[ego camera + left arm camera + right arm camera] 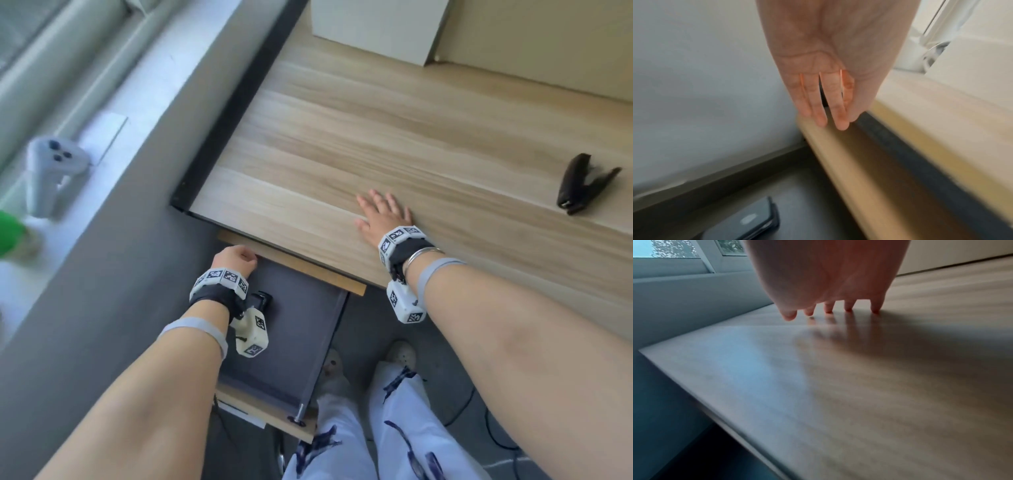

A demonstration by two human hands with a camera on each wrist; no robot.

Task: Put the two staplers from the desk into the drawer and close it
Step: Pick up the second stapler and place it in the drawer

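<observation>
Nearest: person's legs in white patterned trousers (346, 442) and light shoes (400, 354) on grey floor. Just ahead, the drawer (301, 329) is pulled out from under the desk, dark inside w/ a light wood front. One black stapler (261, 298) lies in it, partly hidden behind the L wrist camera; the L wrist view shows a blurred dark object (748, 222) on the drawer floor, prob. that stapler. Left hand (236, 258) rests on the drawer's upper wood edge, fingers (818, 104) straight and close together, draped over it, holding nothing. Right hand (383, 214) lies flat, palm down, on the desk (342, 137) near its front edge, fingers spread, tips touching the wood. Farther right on the desktop, well apart from that hand, the second black stapler (582, 185), hinged open. At the back, a white box (376, 27); off left, a grey controller (51, 171) on the window ledge.
</observation>
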